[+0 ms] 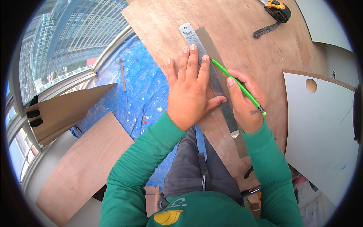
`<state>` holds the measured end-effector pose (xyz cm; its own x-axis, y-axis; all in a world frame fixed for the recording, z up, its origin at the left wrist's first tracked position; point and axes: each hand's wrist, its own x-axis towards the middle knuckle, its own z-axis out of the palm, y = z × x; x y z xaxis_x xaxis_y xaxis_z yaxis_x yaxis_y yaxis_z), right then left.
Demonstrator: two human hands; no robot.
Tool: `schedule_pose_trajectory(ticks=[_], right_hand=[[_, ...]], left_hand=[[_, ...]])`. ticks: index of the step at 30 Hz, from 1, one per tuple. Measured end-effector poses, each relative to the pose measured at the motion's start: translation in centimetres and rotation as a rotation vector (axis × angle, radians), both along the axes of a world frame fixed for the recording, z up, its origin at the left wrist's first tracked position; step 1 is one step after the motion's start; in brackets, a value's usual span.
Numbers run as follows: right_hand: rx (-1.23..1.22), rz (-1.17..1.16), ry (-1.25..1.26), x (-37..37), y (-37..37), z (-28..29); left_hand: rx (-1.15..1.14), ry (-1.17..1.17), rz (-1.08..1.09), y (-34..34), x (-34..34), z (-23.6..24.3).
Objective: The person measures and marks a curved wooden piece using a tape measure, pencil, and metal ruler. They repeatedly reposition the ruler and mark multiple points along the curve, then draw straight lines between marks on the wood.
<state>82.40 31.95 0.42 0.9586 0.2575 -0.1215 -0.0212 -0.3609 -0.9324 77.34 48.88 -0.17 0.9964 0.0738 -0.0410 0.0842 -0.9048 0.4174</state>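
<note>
A metal ruler point(217, 84) lies lengthwise on a grey-brown strip point(209, 39), which rests on a large plywood sheet point(270, 64). My left hand point(190, 81) lies flat with its fingers spread, pressing on the ruler and the plywood beside it; the thumb reaches across the ruler. In my right hand point(247, 100) is a bright green pencil point(239, 84). Its point is at the ruler's right edge, over the strip, and its eraser end sticks out past the hand. Whether the point touches the surface I cannot tell.
An orange and black tape measure point(278, 11) with a wrist strap sits at the plywood's far right. A white board with a round hole point(321, 125) stands on the right. Leftward are a blue sheet point(132, 83) on the floor, a loose plywood panel point(85, 166) and a window point(68, 41).
</note>
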Motion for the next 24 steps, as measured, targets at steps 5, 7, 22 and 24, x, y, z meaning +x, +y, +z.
schedule_pose_trajectory(ticks=[5, 7, 22, 24], right_hand=[[0.121, -0.015, -0.091, 2.3, 2.6, -1.3], [0.143, -0.039, -0.076, 2.8, 3.4, -1.6], [0.113, -0.008, -0.167, 4.1, 4.3, -1.7], [0.054, 0.023, -0.118, 3.1, 2.6, -0.6]], left_hand=[[-0.019, 0.008, 0.001, 0.1, 0.1, 0.1], [-0.015, 0.015, -0.006, 0.1, 0.0, 0.2], [-0.002, 0.005, -0.002, 0.1, -0.1, -0.1], [-0.007, 0.004, 0.0, 0.1, -0.1, -0.1]])
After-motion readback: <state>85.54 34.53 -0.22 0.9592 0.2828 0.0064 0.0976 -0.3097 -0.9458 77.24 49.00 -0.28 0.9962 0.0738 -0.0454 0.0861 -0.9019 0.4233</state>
